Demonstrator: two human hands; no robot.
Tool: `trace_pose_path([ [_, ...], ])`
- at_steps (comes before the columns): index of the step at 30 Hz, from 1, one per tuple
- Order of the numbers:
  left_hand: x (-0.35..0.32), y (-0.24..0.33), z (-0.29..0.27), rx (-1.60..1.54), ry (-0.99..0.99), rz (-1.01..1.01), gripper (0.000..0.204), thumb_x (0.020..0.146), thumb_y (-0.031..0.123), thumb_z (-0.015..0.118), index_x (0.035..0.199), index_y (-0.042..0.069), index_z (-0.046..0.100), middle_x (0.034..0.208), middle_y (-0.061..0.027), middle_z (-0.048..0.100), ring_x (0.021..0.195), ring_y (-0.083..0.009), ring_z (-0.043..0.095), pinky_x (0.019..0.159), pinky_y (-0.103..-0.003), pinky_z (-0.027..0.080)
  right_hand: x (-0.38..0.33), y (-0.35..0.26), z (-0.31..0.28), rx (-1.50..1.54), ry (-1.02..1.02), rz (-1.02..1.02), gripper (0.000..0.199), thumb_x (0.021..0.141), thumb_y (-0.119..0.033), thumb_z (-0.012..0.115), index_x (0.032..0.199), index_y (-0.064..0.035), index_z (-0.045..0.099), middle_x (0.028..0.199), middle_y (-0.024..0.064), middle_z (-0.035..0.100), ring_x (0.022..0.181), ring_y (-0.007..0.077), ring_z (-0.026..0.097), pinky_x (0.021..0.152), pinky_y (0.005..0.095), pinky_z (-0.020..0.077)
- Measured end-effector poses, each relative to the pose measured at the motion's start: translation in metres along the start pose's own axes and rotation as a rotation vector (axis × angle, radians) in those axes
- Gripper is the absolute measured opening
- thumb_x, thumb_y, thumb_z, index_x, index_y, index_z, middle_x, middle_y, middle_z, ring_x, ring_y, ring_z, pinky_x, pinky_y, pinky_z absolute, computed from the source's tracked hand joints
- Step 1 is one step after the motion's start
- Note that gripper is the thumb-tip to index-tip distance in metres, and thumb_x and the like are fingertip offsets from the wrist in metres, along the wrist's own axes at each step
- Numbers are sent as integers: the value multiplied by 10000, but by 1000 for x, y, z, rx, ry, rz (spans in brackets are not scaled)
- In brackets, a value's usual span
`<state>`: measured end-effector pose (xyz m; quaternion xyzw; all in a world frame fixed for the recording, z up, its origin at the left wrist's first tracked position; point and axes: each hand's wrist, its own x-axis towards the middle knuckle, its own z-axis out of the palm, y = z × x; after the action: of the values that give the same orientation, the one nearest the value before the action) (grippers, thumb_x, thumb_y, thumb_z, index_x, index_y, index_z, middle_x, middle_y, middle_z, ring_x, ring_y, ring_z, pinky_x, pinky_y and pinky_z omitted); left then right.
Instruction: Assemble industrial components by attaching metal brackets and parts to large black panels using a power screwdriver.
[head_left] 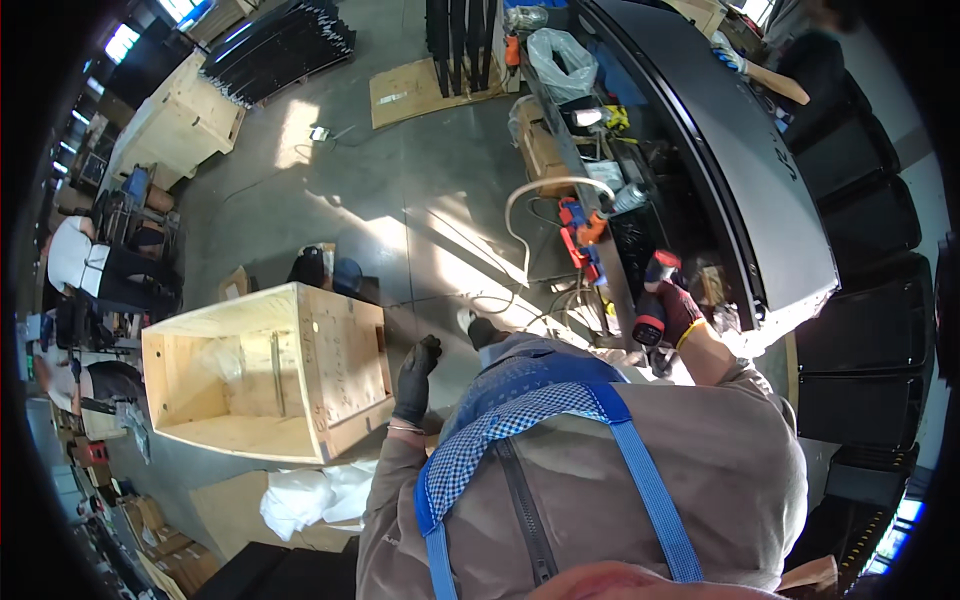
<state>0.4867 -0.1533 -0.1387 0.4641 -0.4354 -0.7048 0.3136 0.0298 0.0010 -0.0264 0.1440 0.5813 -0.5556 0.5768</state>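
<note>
My right hand (pixel 681 309), in a dark glove with a yellow cuff edge, is wrapped round a red and black cordless drill (pixel 655 297). The drill is held over the near end of the workbench, beside a long dark grey panel (pixel 730 130). My left hand (pixel 415 380), in a dark glove, hangs in front of my body on the left with its fingers loosely bent and nothing visible in them. The open wooden crate (pixel 350 385) is what it is nearest to, without visible contact.
Red and orange clamp-like tools (pixel 580 240) and a pale hose (pixel 515 215) hang by the bench edge. A plastic bag (pixel 562 65) lies farther along. A co-worker's gloved hand (pixel 728 52) touches the panel's far side. White wrapping (pixel 310 498) lies on the floor.
</note>
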Motion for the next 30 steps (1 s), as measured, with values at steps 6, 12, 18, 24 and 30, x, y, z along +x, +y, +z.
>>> trace_pose_path([
  [6,117,73,-50,33,-16,69,439,997,404,462,1238,60,589,1133,-29,632,1019,-135,576,872,-272,444,105,21,4,-327,382,49,223,841,-254,595,970,-72,614,851,124,651,689,275,640,635,436,528],
  [12,262,134,-113,171,73,-4,471,985,440,467,1242,64,587,1153,-26,634,1028,-136,579,852,-267,436,167,-29,18,-968,481,-41,256,870,-282,548,997,-81,642,952,138,656,800,283,646,699,417,521],
  [18,377,148,-172,526,22,105,456,980,411,485,1244,53,581,1104,-92,652,936,-179,617,819,-305,460,224,-63,-17,-1593,614,-82,305,898,-310,501,1024,-90,671,1053,152,661,910,291,652,763,399,514],
  [24,458,21,-306,1406,-231,343,365,987,333,460,1170,51,602,859,-179,625,868,-301,623,792,-397,470,210,-190,186,-1937,737,-825,276,849,-225,558,1049,-56,647,969,127,693,894,322,663,779,420,517],
  [30,560,95,-408,975,-212,423,464,957,447,469,1134,40,603,847,-159,624,852,-278,613,755,-385,470,258,-241,415,-650,351,-1078,303,777,21,661,1073,-36,629,921,62,654,875,112,620,753,244,491],
])
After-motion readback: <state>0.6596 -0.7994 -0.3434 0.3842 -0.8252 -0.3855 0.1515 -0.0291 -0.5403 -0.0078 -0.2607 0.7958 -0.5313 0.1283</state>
